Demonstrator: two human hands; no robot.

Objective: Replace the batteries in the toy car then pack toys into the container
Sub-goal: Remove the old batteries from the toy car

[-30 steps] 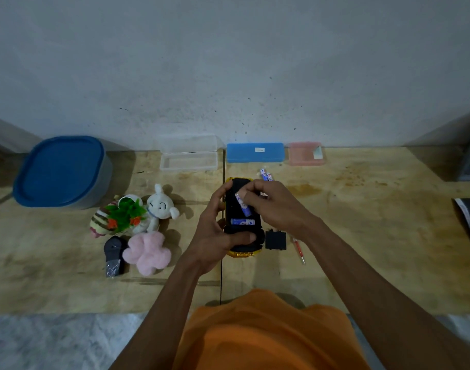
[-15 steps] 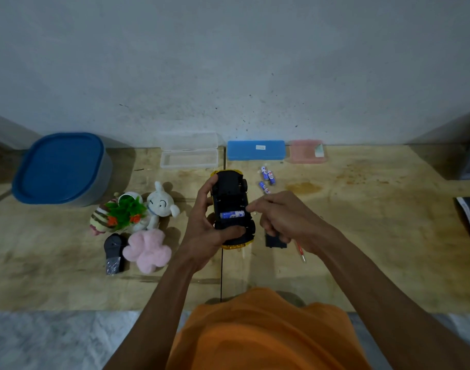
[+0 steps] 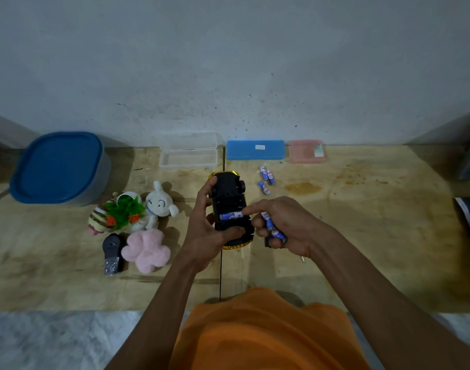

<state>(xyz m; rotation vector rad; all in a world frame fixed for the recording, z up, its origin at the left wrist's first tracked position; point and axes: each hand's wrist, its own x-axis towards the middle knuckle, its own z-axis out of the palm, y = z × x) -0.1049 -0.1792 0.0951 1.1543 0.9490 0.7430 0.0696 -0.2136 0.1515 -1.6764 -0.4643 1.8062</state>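
Over the middle of the table point(image 3: 361, 222), upside down: toy car point(image 3: 229, 206), clasped by left hand point(image 3: 205, 231), thumb across its near end, fingers curled round its far left side. Seated crosswise in the open underside: one blue battery point(image 3: 230, 216). Just right of the car: right hand point(image 3: 284, 225), index fingertip touching that battery's right end, other fingers folded around a second battery point(image 3: 273, 227) against the palm. Farther back, right of the car, lying loose and apart from both hands: three more batteries point(image 3: 265, 178). Left of the car, bunched together: white plush rabbit point(image 3: 159, 202), pink plush point(image 3: 146, 249), striped toy with green leaves point(image 3: 116, 216). At far left, lidded: blue-topped container point(image 3: 59, 168).
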